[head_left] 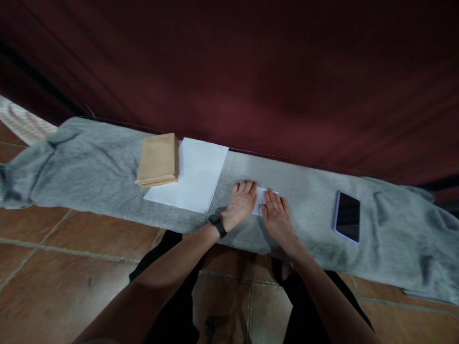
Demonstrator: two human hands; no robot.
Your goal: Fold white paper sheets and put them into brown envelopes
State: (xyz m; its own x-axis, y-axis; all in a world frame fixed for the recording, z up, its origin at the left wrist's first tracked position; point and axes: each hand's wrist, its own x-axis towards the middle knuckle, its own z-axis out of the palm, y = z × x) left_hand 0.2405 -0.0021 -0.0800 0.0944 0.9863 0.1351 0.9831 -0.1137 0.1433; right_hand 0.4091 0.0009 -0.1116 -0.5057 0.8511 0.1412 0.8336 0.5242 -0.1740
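Partly beneath left hand and right hand: small white paper on grey-draped tabletop; both lie flat, fingers outstretched; white sheets and brown stack left of left hand, phone right of right hand

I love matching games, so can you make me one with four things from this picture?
Things:
1. phone
2. brown paper stack
3. wristband
4. small white paper

Clues:
A. leftmost of the four
B. partly under the left hand and the right hand
C. black, worn around a wrist
D. rightmost of the four

Pairs: 1-D, 2-A, 3-C, 4-B
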